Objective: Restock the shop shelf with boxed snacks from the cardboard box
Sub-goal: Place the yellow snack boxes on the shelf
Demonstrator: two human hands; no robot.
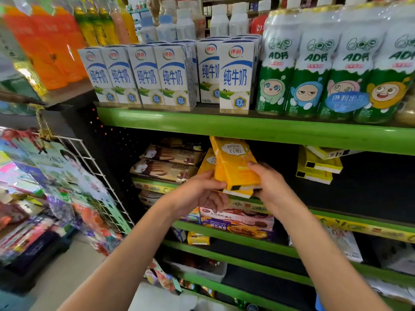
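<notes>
Hands on the yellow boxes at the second shelf

Fingers of both your hands curl round a small stack of yellow snack boxes (233, 167) — your left hand (202, 194) grips the near left edge, your right hand (271, 187) holds the right side with its thumb laid on the top face. The stack is tilted, its far end raised toward the green shelf lip (247, 129) above, and it sits just in front of the dark shelf opening. Just left of it lie brown biscuit packs (168, 162), stacked flat. Well to the right on the same shelf rests another pile of yellow boxes (316, 169). Above the lip stand white milk cartons (170, 75) and, to their right, green-and-white drink bottles (332, 63). Below your hands — a cookie box (238, 223) on the next shelf down.
</notes>
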